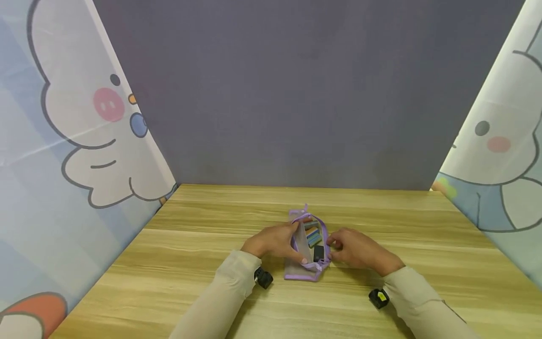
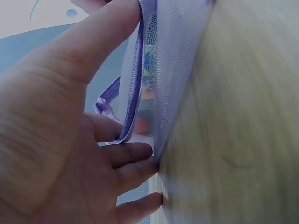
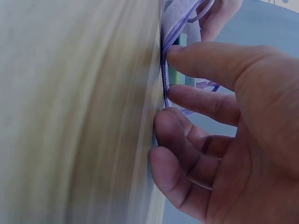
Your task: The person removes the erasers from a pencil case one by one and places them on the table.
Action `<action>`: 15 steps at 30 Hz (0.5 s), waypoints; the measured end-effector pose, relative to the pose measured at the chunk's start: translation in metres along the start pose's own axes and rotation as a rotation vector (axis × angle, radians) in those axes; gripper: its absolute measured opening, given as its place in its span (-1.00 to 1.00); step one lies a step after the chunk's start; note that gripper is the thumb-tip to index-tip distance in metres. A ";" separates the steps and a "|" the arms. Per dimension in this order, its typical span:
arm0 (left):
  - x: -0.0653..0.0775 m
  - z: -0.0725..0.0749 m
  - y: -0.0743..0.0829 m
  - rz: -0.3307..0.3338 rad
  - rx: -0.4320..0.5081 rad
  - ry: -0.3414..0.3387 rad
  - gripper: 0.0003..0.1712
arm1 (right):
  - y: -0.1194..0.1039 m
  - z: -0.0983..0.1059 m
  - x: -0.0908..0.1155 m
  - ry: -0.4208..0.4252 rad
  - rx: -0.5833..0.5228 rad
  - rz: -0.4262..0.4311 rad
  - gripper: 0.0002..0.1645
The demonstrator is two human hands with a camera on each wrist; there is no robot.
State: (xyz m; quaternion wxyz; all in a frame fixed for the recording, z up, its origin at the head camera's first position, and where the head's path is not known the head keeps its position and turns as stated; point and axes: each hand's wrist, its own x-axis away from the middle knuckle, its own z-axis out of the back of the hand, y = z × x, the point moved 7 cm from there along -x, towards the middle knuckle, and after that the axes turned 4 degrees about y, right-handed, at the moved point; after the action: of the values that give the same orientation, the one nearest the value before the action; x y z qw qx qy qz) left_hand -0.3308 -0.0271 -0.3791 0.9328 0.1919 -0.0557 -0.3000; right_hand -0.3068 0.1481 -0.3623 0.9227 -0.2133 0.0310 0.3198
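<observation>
A mesh zip pouch (image 1: 304, 252) with purple trim lies on the table, its zipped mouth spread wide. Inside are a small black block-like item (image 1: 318, 254) and several small coloured bars (image 1: 314, 237), whose kind I cannot make out. My left hand (image 1: 277, 241) holds the pouch's left rim between thumb and index finger; in the left wrist view the zipper edge (image 2: 135, 84) runs between them. At the opposite rim, my right hand (image 1: 356, 248) holds the zipper edge (image 3: 165, 70) with its thumb and index fingertips, the other fingers curled beside it.
The wood-grain table (image 1: 203, 216) extends on all sides of the pouch. A grey panel (image 1: 296, 94) stands behind it, and cartoon-printed sheets (image 1: 84, 155) hang at left and right. Both wrists wear small black devices (image 1: 264, 278).
</observation>
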 end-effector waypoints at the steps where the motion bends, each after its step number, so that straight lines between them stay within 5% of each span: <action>1: 0.001 0.000 0.000 0.008 -0.002 -0.001 0.38 | 0.000 -0.001 0.000 -0.005 -0.012 0.002 -0.70; 15: -0.001 0.000 0.002 0.007 -0.078 0.004 0.33 | 0.006 0.000 -0.004 -0.074 -0.076 -0.039 -0.64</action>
State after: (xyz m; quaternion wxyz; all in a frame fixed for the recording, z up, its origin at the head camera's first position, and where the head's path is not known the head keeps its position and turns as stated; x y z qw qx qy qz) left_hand -0.3309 -0.0249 -0.3779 0.9408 0.1557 -0.0426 -0.2981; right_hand -0.3133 0.1498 -0.3637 0.9205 -0.2367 -0.0198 0.3102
